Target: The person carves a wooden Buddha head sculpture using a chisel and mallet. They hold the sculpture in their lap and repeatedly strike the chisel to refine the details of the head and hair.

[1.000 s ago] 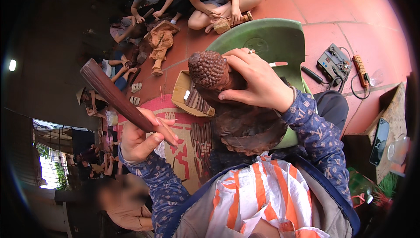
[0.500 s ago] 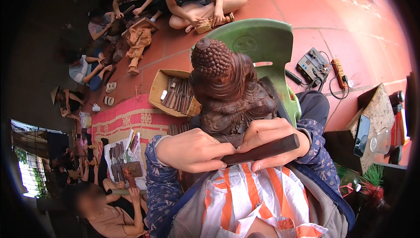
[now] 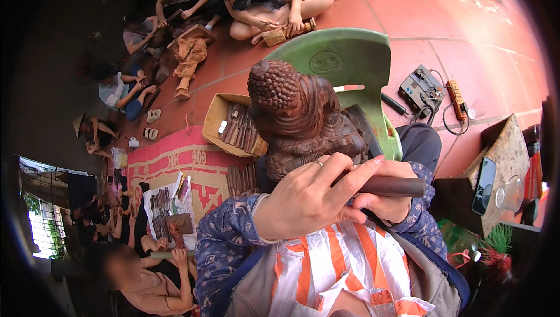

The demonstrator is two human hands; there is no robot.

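A dark brown carved wooden Buddha statue (image 3: 309, 113) stands in front of me, its curled-hair head toward the far left. Close to me, at its base, both hands meet on a carving tool (image 3: 394, 187) with a thick, dark wooden handle. My right hand (image 3: 392, 205) is closed round it from the right, and the handle's butt sticks out past that hand. My left hand (image 3: 306, 197), a ring on one finger, reaches across, closed over the tool's other end with its fingers against the right hand. The blade is hidden behind the fingers.
A green plastic chair (image 3: 344, 54) is behind the statue. Left lie a cardboard box (image 3: 213, 121) of carving tools, a patterned mat (image 3: 175, 162) and more tools. Right are a control box (image 3: 420, 92), a power strip (image 3: 457, 98) and a wooden block (image 3: 504, 151) carrying a phone. Several people work nearby.
The tool has shifted right with my right hand. My left hand has moved right and now crosses over the tool. The statue leans slightly more to the left.
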